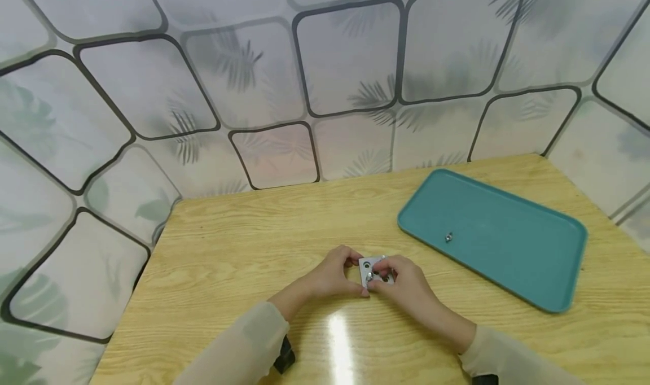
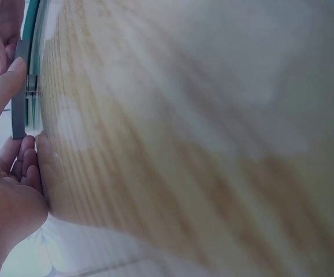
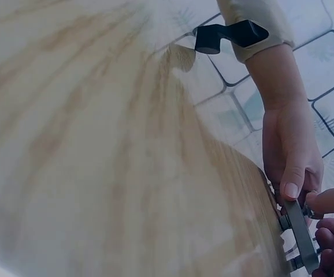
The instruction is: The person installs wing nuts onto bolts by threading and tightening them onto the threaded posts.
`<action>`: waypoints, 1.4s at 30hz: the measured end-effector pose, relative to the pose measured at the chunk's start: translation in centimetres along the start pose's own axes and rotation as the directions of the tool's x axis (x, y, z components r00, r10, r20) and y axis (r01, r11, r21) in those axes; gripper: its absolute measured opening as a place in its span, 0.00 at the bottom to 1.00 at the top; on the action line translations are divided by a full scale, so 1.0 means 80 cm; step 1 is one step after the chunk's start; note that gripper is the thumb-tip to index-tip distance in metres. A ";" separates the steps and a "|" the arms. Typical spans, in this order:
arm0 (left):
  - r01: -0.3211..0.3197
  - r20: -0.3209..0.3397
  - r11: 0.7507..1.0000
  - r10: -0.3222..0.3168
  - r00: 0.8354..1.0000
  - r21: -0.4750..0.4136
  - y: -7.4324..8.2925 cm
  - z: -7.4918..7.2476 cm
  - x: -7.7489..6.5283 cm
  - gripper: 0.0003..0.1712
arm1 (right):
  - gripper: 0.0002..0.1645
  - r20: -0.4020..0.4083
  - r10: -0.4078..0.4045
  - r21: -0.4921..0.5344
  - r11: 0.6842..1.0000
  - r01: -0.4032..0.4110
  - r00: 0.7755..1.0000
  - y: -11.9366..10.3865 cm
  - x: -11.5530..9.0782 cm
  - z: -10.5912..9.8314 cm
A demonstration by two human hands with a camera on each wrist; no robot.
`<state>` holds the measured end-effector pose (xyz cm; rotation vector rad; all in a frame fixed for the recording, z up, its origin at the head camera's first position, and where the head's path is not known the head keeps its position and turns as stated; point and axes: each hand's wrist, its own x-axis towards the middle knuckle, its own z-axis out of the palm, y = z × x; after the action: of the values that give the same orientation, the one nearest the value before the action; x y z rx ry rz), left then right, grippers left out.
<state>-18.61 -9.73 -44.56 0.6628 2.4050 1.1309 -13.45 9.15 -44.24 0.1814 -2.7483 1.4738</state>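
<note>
A light grey metal plate with round holes is held a little above the wooden table. My left hand grips it by its left side, thumb at the near edge and fingers at the far edge. Over the plate, my right hand pinches a small shiny bolt with thumb and fingertips; whether a nut sits on it is too small to tell. Seen edge-on in the right wrist view, the plate has bolt heads on its underside. Curled fingers partly hide the plate's right side.
A blue-green tray lies at the right of the table, beyond my right hand. One small metal fastener is on it near the left edge. Patterned curtains stand behind the table and at its sides.
</note>
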 end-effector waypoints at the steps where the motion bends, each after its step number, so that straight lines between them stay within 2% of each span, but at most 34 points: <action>1: -0.001 -0.001 1.000 0.001 1.000 -0.001 0.000 0.000 0.000 0.36 | 0.15 0.001 -0.002 -0.001 1.000 0.002 1.000 0.000 0.000 0.001; 8: -0.002 0.001 1.000 0.002 1.000 -0.002 -0.001 0.000 0.000 0.36 | 0.13 0.010 0.004 -0.007 1.000 -0.004 1.000 -0.001 0.001 0.001; 19: 0.002 0.001 1.000 -0.002 1.000 -0.004 -0.001 -0.001 0.001 0.37 | 0.09 0.056 0.055 0.051 0.997 -0.058 0.997 -0.006 -0.013 -0.003; 23: 0.002 -0.006 1.000 -0.002 1.000 0.005 -0.001 -0.001 0.002 0.37 | 0.07 0.040 0.051 0.056 0.997 -0.053 0.998 -0.004 -0.014 -0.004; 30: 0.013 0.002 1.000 -0.013 1.000 -0.003 -0.003 0.000 0.002 0.36 | 0.11 -0.009 0.040 0.016 0.999 -0.040 0.999 0.004 -0.006 0.000; 35: 0.016 -0.001 1.000 -0.016 1.000 -0.011 -0.001 -0.001 0.002 0.36 | 0.15 -0.007 0.011 -0.003 1.000 -0.011 1.000 0.001 -0.001 0.003; 42: 0.013 -0.005 1.000 -0.013 1.000 -0.007 0.000 0.000 0.001 0.36 | 0.13 0.009 0.022 -0.019 1.000 -0.022 1.000 -0.002 0.000 0.003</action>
<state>-18.66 -9.70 -44.55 0.6415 2.4052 1.1359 -13.40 8.85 -44.25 0.1579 -2.7793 1.4545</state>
